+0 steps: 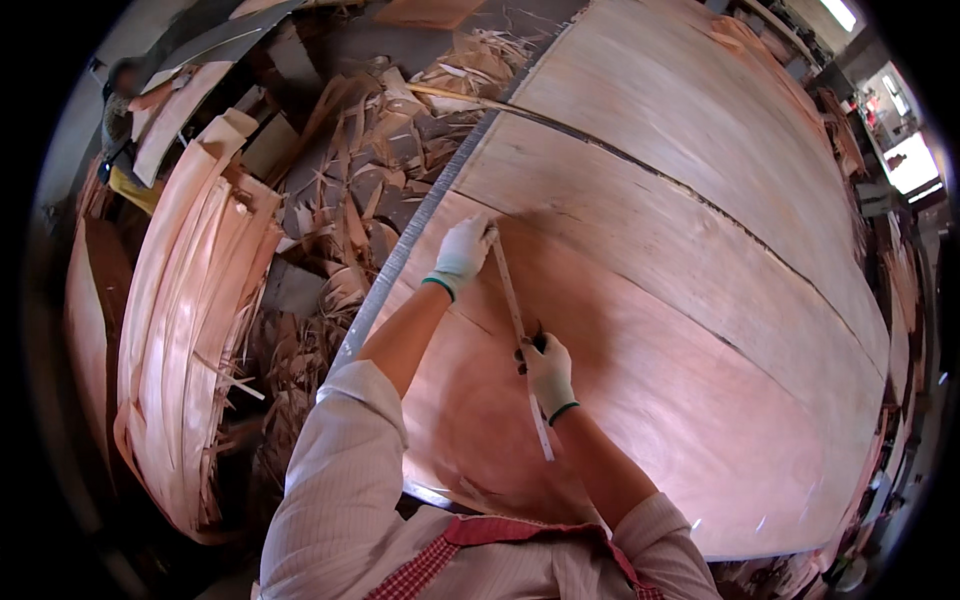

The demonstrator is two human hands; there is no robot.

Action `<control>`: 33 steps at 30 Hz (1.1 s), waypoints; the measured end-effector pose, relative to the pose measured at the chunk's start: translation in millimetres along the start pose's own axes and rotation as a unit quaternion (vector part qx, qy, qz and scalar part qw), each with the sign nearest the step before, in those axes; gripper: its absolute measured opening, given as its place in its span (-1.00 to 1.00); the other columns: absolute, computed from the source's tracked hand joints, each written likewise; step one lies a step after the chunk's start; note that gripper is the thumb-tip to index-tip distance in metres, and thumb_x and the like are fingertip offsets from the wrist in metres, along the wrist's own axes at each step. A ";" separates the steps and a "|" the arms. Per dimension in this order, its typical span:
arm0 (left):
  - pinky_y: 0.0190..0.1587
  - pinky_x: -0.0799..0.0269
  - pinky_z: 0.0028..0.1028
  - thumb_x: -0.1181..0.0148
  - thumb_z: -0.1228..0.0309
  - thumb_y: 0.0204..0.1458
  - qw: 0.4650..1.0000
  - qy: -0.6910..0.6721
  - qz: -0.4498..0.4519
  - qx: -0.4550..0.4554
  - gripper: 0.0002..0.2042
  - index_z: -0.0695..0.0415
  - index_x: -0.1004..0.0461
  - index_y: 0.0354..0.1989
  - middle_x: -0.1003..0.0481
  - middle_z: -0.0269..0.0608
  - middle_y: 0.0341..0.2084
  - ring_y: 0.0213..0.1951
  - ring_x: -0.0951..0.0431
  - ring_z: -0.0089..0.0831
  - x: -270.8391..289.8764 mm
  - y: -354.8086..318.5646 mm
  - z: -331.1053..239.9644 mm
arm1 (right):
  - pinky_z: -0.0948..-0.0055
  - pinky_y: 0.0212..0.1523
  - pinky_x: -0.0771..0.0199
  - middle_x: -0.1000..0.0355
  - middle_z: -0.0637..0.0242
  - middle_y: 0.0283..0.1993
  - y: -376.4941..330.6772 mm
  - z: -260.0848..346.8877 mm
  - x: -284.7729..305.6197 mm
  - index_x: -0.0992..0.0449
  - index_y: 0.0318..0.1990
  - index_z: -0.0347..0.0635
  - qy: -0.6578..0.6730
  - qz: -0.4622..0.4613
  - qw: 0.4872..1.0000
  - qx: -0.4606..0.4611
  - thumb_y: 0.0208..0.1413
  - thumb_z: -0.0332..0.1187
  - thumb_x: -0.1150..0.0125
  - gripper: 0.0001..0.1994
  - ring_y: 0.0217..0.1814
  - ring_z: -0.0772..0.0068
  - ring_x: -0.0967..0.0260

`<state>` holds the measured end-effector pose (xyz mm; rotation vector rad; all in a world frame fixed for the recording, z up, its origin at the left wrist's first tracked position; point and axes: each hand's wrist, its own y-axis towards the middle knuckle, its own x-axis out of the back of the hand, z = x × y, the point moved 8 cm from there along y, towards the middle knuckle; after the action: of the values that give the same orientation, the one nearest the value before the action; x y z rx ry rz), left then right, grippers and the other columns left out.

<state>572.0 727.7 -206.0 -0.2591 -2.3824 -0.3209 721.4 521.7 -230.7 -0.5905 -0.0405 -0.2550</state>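
Observation:
A long narrow white strip (509, 288), which looks like tape, slants across a pinkish wood veneer sheet (670, 430). My left hand (462, 255), in a white glove with a green cuff, pinches its far end near a seam in the veneer. Lower down and to the right, my gloved right hand (550, 376) is closed around a small dark object (540, 341) beside the strip. That object's kind is mostly hidden by the fingers. The strip's near end hangs past my right hand toward my body.
Paler veneer sheets (640, 90) cover the far part of the table, with a dark gap between them. The grey table edge (420, 220) runs along the left. Beyond lie scattered veneer scraps (350, 200) and a tall veneer stack (190, 330). Another person (118, 110) is at the far left.

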 end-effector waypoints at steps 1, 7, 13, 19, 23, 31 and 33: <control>-0.14 -0.38 -0.11 -0.10 0.38 0.08 0.999 -0.046 -0.010 0.024 -0.86 0.18 -0.42 -0.25 -0.50 0.02 -0.31 -0.18 -0.48 0.02 1.4 4.9 5.2 | 0.50 -0.53 -0.34 -0.42 0.28 -0.48 7.0 2.3 -3.8 -0.42 -0.29 -0.37 0.014 0.008 1.000 0.003 0.20 -0.39 -0.09 -0.83 -0.54 0.52 -0.34; -0.06 -0.31 -0.18 -0.21 0.41 -0.04 0.982 0.095 -0.145 -0.078 -0.85 0.10 -0.47 -0.28 -0.47 -0.16 -0.23 -0.09 -0.42 -0.09 24.5 48.4 1.0 | 0.50 -0.53 -0.31 -0.43 0.30 -0.49 43.6 28.7 -31.8 -0.42 -0.31 -0.34 0.058 0.006 0.998 -0.009 0.18 -0.36 -0.09 -0.82 -0.57 0.52 -0.33; 0.19 -0.13 -0.09 -0.26 0.16 -0.05 0.973 0.195 -0.093 -0.075 -0.58 0.07 -0.44 -0.03 -0.39 -0.14 0.05 0.17 -0.28 -0.10 5.2 43.0 0.8 | 0.49 -0.49 -0.36 -0.46 0.30 -0.49 50.9 29.3 -23.0 -0.44 -0.36 -0.32 -0.015 -0.018 0.999 -0.031 0.17 -0.37 -0.11 -0.83 -0.55 0.53 -0.35; 0.35 0.12 -0.01 -0.11 0.18 0.09 0.957 0.290 -0.003 -0.001 -0.55 0.08 -0.39 0.15 -0.25 -0.07 0.25 0.34 -0.09 -0.10 -12.8 47.0 -1.6 | 0.38 -0.48 -0.36 -0.46 0.21 -0.54 57.6 69.4 94.4 -0.46 -0.40 -0.31 -0.116 -0.089 0.986 0.079 0.13 -0.36 -0.16 -0.82 -0.52 0.41 -0.42; 0.37 0.12 -0.10 0.03 0.16 0.17 0.975 0.182 -0.075 -0.107 -0.52 0.16 -0.30 0.20 -0.25 -0.05 0.25 0.33 -0.11 -0.08 -88.8 68.9 -108.0 | 0.56 -0.58 -0.21 -0.41 0.39 -0.53 32.6 16.4 119.8 -0.47 -0.39 -0.26 0.114 -0.101 0.988 -0.033 0.19 -0.30 -0.15 -0.80 -0.60 0.62 -0.24; 0.41 0.40 -0.06 0.27 -0.06 0.23 0.932 0.326 0.063 -0.144 -0.30 0.22 0.04 0.39 0.04 -0.07 0.40 0.43 0.13 -0.15 -205.7 62.2 -149.1 | 0.43 -0.48 -0.39 -0.47 0.16 -0.50 45.2 19.4 215.9 -0.49 -0.27 -0.32 -0.169 -0.148 0.974 0.024 0.07 -0.37 -0.18 -0.82 -0.51 0.45 -0.43; 0.42 0.41 -0.09 0.29 -0.06 0.23 0.930 0.325 0.058 -0.163 -0.30 0.23 0.03 0.38 0.04 -0.06 0.40 0.43 0.12 -0.15 -220.6 58.9 -173.7 | 0.43 -0.51 -0.37 -0.47 0.22 -0.52 39.3 13.7 246.3 -0.49 -0.29 -0.33 -0.008 -0.180 0.984 -0.007 0.11 -0.33 -0.17 -0.80 -0.55 0.48 -0.38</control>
<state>858.0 710.2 -221.4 -0.3777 -1.6453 -0.6378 970.1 505.1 -213.6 -0.5980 -0.1626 -0.6011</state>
